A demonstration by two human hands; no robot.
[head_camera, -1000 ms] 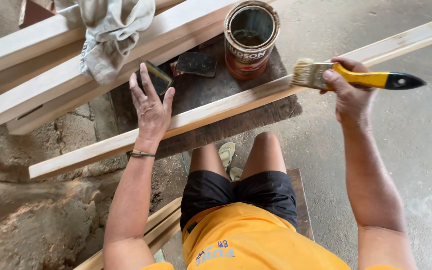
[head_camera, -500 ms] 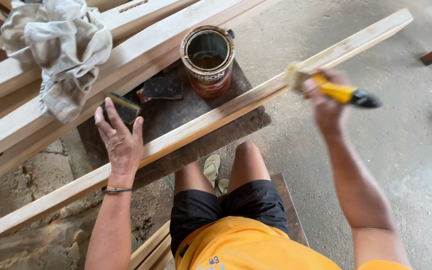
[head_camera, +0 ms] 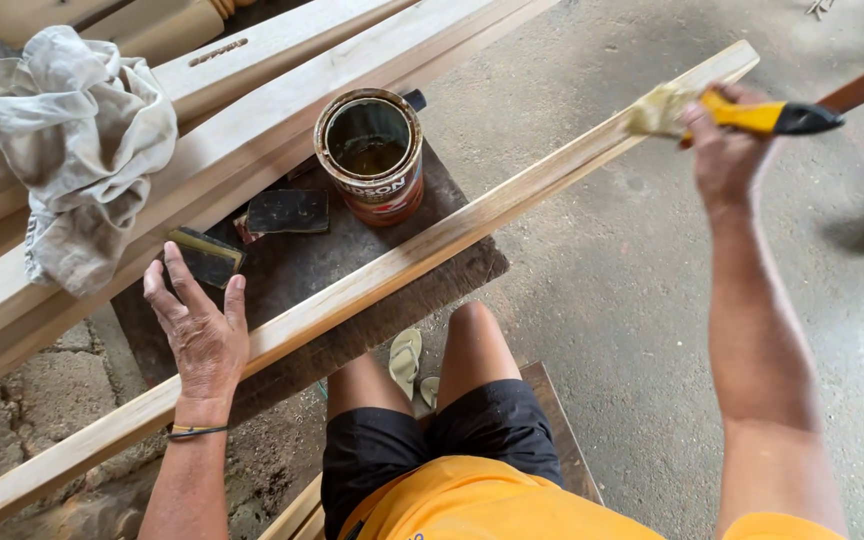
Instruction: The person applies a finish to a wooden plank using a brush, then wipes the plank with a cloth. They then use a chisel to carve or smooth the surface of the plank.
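— while the long wooden slat (head_camera: 392, 270) runs from lower left to upper right of the frame, where are the hands?
— left hand (head_camera: 197, 335) lies flat on it at lower left, fingers spread wide, holding nothing. right hand (head_camera: 727, 150) at upper right is wrapped around a yellow-handled paintbrush (head_camera: 722, 112), bristles on the slat's far end.
— and behind it?
— an uncovered tin can (head_camera: 370, 155) stands on a dark board (head_camera: 352, 250) at upper centre, with two dark sanding blocks (head_camera: 287, 212) left of it. a grey rag (head_camera: 72, 150) drapes over planks (head_camera: 252, 120) at upper left.
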